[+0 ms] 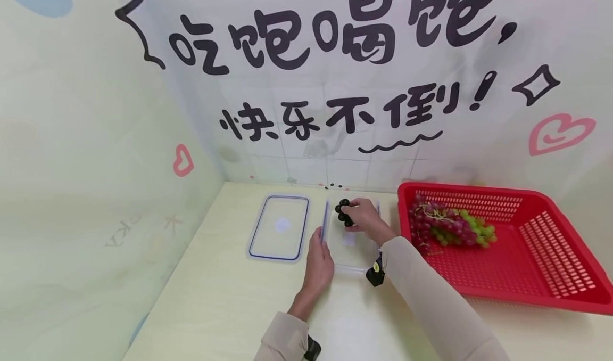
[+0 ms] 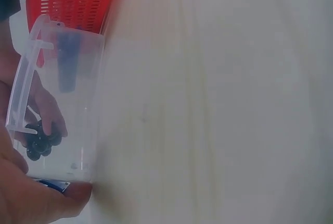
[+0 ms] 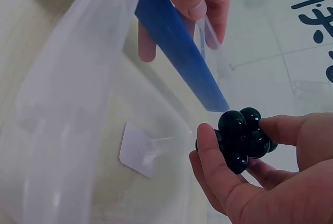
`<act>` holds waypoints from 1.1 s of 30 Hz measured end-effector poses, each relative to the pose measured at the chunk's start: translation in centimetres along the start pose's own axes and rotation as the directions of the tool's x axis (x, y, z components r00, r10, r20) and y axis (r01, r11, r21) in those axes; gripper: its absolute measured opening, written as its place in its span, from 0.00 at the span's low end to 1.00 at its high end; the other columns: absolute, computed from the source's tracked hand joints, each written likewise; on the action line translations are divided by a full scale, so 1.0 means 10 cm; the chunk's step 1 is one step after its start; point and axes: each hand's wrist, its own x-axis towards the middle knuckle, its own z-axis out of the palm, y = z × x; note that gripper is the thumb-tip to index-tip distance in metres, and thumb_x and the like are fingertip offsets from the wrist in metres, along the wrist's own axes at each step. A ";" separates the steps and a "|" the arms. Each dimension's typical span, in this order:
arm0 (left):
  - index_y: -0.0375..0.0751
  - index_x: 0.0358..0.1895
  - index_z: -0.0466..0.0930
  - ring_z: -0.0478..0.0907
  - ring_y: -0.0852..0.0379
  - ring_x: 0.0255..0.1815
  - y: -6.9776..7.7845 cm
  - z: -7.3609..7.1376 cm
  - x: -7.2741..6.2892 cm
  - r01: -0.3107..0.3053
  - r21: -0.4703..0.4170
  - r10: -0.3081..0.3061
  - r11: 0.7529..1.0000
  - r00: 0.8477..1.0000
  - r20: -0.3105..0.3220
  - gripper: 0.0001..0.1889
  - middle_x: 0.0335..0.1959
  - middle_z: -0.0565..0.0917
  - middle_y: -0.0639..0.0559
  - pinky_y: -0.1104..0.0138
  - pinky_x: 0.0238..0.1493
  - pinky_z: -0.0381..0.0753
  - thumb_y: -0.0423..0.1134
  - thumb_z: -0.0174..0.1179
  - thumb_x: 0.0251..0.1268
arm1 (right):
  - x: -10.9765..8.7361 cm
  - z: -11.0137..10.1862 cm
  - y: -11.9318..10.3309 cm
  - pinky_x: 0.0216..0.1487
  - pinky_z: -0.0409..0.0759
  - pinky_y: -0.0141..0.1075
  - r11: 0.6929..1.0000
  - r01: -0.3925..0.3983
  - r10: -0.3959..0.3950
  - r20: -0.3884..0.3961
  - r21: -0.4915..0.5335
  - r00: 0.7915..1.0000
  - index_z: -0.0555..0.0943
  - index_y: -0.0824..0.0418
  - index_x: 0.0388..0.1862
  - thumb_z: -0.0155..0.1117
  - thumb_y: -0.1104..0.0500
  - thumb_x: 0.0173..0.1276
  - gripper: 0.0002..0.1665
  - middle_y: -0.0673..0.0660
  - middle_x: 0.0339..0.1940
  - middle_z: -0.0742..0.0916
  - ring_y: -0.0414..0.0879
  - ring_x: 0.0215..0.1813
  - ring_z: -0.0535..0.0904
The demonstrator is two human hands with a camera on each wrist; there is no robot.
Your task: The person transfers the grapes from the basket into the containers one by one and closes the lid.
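A small cluster of round, glossy black grapes [image 1: 343, 212] is pinched between the thumb and fingers of my right hand [image 1: 366, 221]. That hand is over a clear plastic food container [image 1: 354, 270], with the grapes near its far left part. My left hand [image 1: 319, 263] grips the container's left wall, by a blue clip flap [image 3: 179, 49] that shows in the right wrist view. Through the clear wall in the left wrist view, the dark grapes [image 2: 42, 141] show behind the plastic. A pale label [image 3: 138, 151] lies at the container's bottom.
Left of the container, a clear lid with a blue seal [image 1: 279, 246] lies flat on the table. To the right stands a red perforated basket [image 1: 507, 276] holding purple grapes [image 1: 450, 227] and green grapes [image 1: 479, 230]. A printed wall covering [image 1: 306, 164] rises behind the table.
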 end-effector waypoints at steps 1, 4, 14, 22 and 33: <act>0.26 0.74 0.52 0.60 0.33 0.74 -0.01 0.00 -0.01 0.001 0.002 -0.001 1.000 1.000 0.003 0.24 0.72 0.61 0.28 0.43 0.73 0.62 0.29 0.34 0.80 | 0.01 0.00 0.01 0.45 0.88 0.42 1.000 -0.006 0.006 -0.001 0.003 1.000 0.69 0.69 0.67 0.56 0.58 0.75 0.26 0.69 0.60 0.79 0.54 0.56 0.79; 0.26 0.74 0.52 0.60 0.33 0.73 -0.01 0.01 -0.02 0.000 0.010 0.000 1.000 1.000 0.007 0.24 0.72 0.62 0.28 0.43 0.73 0.62 0.29 0.34 0.80 | 0.04 0.02 0.03 0.46 0.88 0.42 1.000 -0.026 0.026 -0.001 0.013 1.000 0.68 0.70 0.67 0.56 0.59 0.75 0.26 0.70 0.61 0.78 0.56 0.58 0.79; 0.26 0.74 0.53 0.62 0.34 0.72 -0.02 0.04 -0.08 0.005 0.010 -0.005 1.000 1.000 -0.008 0.24 0.71 0.64 0.29 0.44 0.72 0.64 0.29 0.35 0.79 | 0.12 0.12 0.16 0.49 0.87 0.45 0.999 -0.036 0.036 0.013 0.029 0.999 0.69 0.71 0.64 0.56 0.60 0.75 0.24 0.71 0.61 0.77 0.59 0.62 0.77; 0.27 0.74 0.53 0.62 0.35 0.73 -0.05 0.04 -0.07 -0.010 0.016 0.010 1.000 1.000 -0.015 0.24 0.71 0.63 0.29 0.44 0.72 0.64 0.29 0.36 0.79 | 0.14 0.17 0.15 0.46 0.88 0.42 1.000 -0.028 0.028 -0.013 -0.012 1.000 0.70 0.71 0.64 0.57 0.58 0.74 0.25 0.70 0.60 0.79 0.58 0.59 0.79; 0.27 0.74 0.54 0.62 0.36 0.72 -0.05 0.01 0.00 -0.023 0.018 0.023 1.000 1.000 -0.016 0.24 0.71 0.64 0.29 0.44 0.71 0.65 0.29 0.36 0.79 | 0.21 0.20 0.07 0.46 0.87 0.41 0.997 -0.041 0.039 -0.029 -0.062 0.999 0.71 0.70 0.62 0.58 0.55 0.74 0.25 0.68 0.59 0.78 0.55 0.58 0.78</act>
